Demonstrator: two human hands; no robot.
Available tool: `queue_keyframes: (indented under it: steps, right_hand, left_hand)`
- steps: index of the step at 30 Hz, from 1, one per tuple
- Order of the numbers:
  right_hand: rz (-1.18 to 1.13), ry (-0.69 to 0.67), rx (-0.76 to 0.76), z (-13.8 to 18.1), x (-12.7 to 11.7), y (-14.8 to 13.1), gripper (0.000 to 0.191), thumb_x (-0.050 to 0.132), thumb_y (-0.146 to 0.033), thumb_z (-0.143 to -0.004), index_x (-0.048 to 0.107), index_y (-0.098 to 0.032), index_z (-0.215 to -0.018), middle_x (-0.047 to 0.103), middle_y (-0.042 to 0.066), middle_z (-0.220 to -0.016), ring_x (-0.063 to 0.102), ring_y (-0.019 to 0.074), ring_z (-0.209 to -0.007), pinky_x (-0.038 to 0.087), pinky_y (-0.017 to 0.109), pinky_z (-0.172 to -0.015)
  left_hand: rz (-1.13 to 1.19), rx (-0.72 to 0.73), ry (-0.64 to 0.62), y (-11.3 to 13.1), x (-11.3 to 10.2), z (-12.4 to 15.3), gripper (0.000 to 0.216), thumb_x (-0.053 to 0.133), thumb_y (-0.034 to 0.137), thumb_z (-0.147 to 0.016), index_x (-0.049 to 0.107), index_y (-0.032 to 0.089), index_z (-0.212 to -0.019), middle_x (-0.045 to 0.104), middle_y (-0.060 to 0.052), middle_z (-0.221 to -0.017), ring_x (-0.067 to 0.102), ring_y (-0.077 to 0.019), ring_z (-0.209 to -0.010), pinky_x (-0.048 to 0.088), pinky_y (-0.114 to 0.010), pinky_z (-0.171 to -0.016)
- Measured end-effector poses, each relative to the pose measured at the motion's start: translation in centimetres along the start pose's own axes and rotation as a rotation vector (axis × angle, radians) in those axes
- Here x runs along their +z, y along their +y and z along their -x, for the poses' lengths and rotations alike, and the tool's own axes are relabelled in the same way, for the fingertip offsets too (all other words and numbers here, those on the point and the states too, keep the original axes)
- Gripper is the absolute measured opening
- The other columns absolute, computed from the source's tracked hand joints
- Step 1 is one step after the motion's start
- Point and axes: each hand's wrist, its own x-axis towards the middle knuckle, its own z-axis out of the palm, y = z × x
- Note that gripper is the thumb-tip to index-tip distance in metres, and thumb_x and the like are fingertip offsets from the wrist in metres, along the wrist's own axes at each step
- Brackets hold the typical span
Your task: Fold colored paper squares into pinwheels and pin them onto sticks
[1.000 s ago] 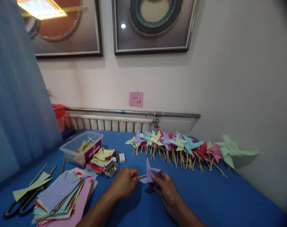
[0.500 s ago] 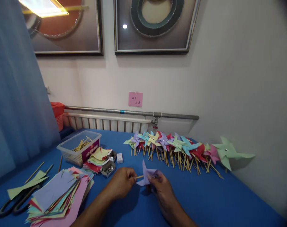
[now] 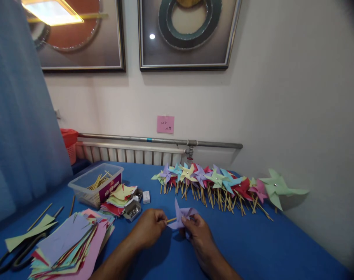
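Note:
Between my hands, above the blue tabletop, is a purple paper pinwheel (image 3: 178,213) with folded blades. My right hand (image 3: 200,232) is closed on the pinwheel's paper, the thumb pressed near its middle. A thin wooden stick (image 3: 171,220) runs from behind the paper toward the left. My left hand (image 3: 151,227) pinches the far end of that stick with thumb and forefinger. Whether the stick is fastened to the paper is hidden by the blades and the right fingers.
A row of finished pinwheels (image 3: 216,179) on sticks lies along the back right. At left are a plastic box (image 3: 86,193) of sticks, cut paper squares (image 3: 118,198), an open box of metal pins (image 3: 132,211), a small white box (image 3: 146,196), stacked paper (image 3: 63,241) and scissors (image 3: 25,252).
Both hands keep their holds on the stick and the purple pinwheel, with barely any motion. The whole view has shifted slightly.

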Motion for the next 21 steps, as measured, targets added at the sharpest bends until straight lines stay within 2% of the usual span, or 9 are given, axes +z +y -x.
queue_keyframes:
  steps: [6,11,21]
  right_hand:
    - [-0.065,-0.004,0.014,0.53,0.31,-0.41,0.053,0.095,-0.053,-0.058,0.069,-0.019,-0.089,0.067,-0.003,-0.064,0.056,0.0116,-0.054,0.043,0.023,-0.054]
    - [-0.098,-0.017,0.024,0.66,0.28,-0.66,0.053,0.096,-0.05,-0.058,0.072,-0.019,-0.093,0.068,-0.002,-0.068,0.058,0.0126,-0.06,0.047,0.024,-0.06]
    - [-0.094,-0.015,-0.021,0.29,0.11,-0.55,0.047,0.095,-0.048,-0.058,0.074,-0.02,-0.09,0.068,-0.001,-0.072,0.057,0.0135,-0.063,0.045,0.025,-0.059]
  left_hand:
    - [0.147,-0.056,-0.036,-0.55,0.15,-0.52,0.011,0.058,0.027,-0.077,0.061,0.018,-0.072,0.044,0.006,-0.055,0.035,-0.011,-0.052,0.023,-0.028,-0.054]
    - [0.183,-0.079,-0.01,-0.21,0.17,-0.36,0.009,0.061,0.026,-0.075,0.062,0.017,-0.072,0.046,0.005,-0.054,0.036,-0.0104,-0.051,0.023,-0.027,-0.053]
    - [0.191,-0.072,0.016,0.1,0.71,-0.13,0.009,0.061,0.024,-0.076,0.063,0.018,-0.069,0.047,0.005,-0.053,0.036,-0.0104,-0.05,0.023,-0.026,-0.053]
